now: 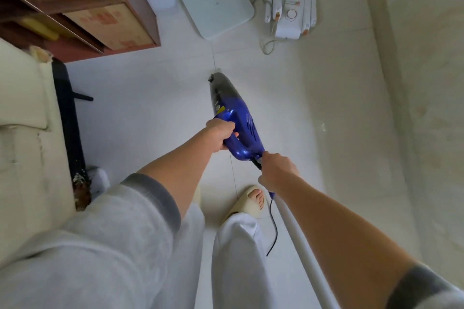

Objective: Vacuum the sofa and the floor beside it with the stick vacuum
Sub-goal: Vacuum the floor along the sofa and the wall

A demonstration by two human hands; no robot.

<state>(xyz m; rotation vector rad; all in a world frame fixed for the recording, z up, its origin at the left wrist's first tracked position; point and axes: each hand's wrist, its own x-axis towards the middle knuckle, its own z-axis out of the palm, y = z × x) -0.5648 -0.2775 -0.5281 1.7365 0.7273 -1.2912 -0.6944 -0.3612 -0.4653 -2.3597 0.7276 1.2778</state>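
The tiled floor fills most of the view, and everything here is placed from the stick vacuum held near its middle. Left of the vacuum runs the cream sofa, with a dark strip along its base; the brown shelf unit with cardboard boxes stands beyond that. Ahead of the vacuum lie a white square scale and a white appliance with a loose cable trailing toward the nozzle. The vacuum's blue body points away from the person, its grey nose low over a tile joint.

The left hand is curled round the blue loop handle. The right hand wraps the joint where the body meets the white tube, which runs back past the right forearm.

The black power cord hangs from below the right hand, near the sandalled foot; a step could snag it. A forward push might also suck in the appliance's cable or knock the scale.
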